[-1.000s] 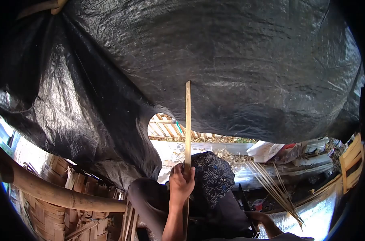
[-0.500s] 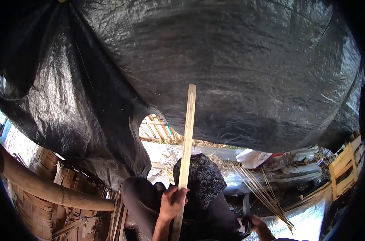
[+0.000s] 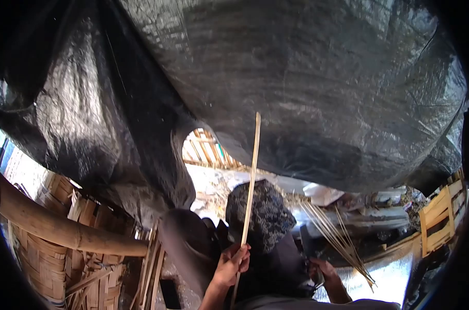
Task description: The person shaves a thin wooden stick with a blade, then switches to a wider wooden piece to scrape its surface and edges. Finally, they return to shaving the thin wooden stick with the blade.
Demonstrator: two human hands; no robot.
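Strip turning narrow edge to camera, tip shifting right

Versus half a second ago, the pale strip (image 3: 251, 196) is showing far less face. Left hand (image 3: 231, 266) is clamping it low between thumb and fingers, probably for easy rolling. Strip is standing steeply in front of the patterned cloth (image 3: 260, 214), contact unclear; cloth is likely shielding the right leg (image 3: 285, 256). Right hand (image 3: 325, 270) is gripping a dark blade-like tool (image 3: 305, 240), keeping it apart from the strip, presumably for finger clearance. Thin sticks (image 3: 342, 246) are lying farther right.
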